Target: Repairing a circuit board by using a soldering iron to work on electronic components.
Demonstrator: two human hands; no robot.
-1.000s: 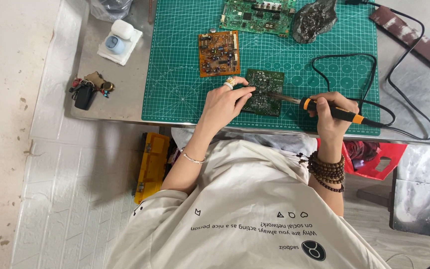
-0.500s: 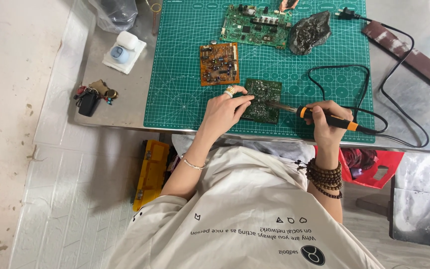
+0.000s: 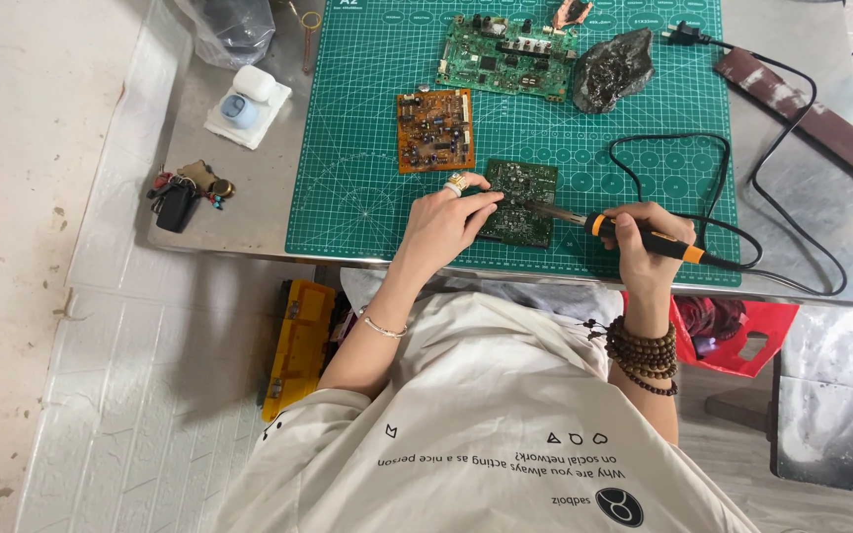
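A small dark green circuit board (image 3: 525,188) lies on the green cutting mat (image 3: 367,148). My left hand (image 3: 444,222), a ring on one finger, presses on the board's left edge. My right hand (image 3: 646,242) grips a soldering iron (image 3: 644,237) with an orange and black handle. The iron's metal tip touches the board near its middle. Its black cord (image 3: 733,188) loops across the mat's right side.
An orange-brown circuit board (image 3: 433,129), a larger green board (image 3: 507,57) and a grey crumpled lump (image 3: 612,69) lie farther back on the mat. Keys (image 3: 185,192) and a white case (image 3: 246,104) sit at left on the metal table (image 3: 812,178). A brown strip (image 3: 802,114) lies at right.
The view has shifted so the table sits lower in the frame. Both hands stay on the small board and the iron, tip still at the board.
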